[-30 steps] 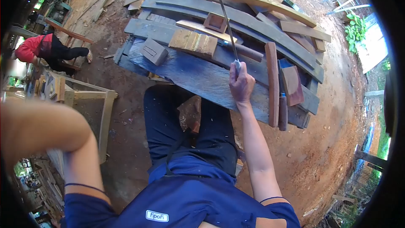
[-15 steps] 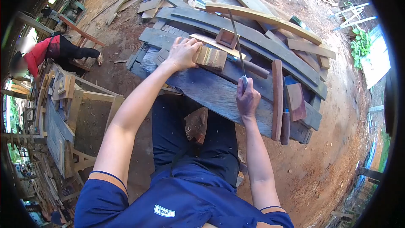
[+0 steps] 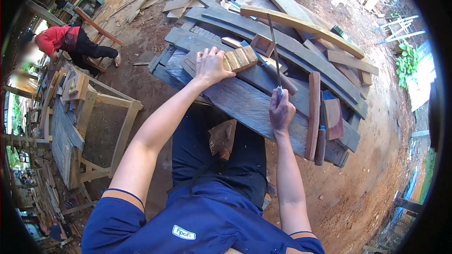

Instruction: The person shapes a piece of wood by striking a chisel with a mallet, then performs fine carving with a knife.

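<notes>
My left hand (image 3: 210, 67) is wrapped over the left end of a wooden block (image 3: 240, 59) with a grooved, stepped side. The block sits on the weathered plank bench top (image 3: 235, 98), its right end angled away from me. In my right hand (image 3: 282, 111) is the pale handle of a long, thin, dark file (image 3: 275, 47), its far tip pointing away. The file is apart from the block, to its right. A small hollowed wooden box (image 3: 262, 45) lies between them, farther back. Beneath the file a dark wooden tool handle (image 3: 285, 81) shows.
On the bench's right lie a curved reddish wood piece (image 3: 312, 115), a dark-handled tool (image 3: 320, 146) and a brown wooden piece (image 3: 334, 119). Long boards (image 3: 301, 23) are piled behind. A person in red (image 3: 61, 40) bends near a wooden frame (image 3: 113, 99) at left.
My left hand has turned the block, swinging its right end away from me. My right hand still holds the file in nearly the same place. The whole view has shifted slightly.
</notes>
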